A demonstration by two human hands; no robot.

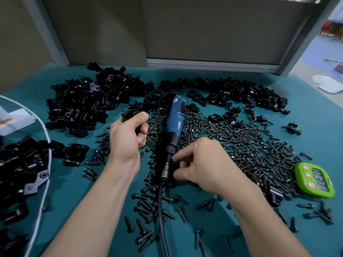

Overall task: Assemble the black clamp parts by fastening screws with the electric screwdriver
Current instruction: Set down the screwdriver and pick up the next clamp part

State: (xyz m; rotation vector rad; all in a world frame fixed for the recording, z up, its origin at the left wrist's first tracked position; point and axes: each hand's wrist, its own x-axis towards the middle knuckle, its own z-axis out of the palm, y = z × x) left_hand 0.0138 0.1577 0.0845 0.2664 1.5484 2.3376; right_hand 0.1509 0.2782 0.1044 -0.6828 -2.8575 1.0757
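At ten o'clock of the electric screwdriver, clenches a likely stiff, light black clamp part round its body in the left hand, curls the right hand among small, slippery-looking screws at five o'clock, hold unclear.

Grips a black clamp part in the left hand, raised above the teal table. Holds the right hand low, fingers curled down into the loose screws just beside the tip of the blue electric screwdriver — lying flat among them, cord trailing toward the viewer. Hard to tell whether pinching a screw. Beyond, heaps of clamp parts along the far side; far left, more in a clear bag — at right, a green timer.
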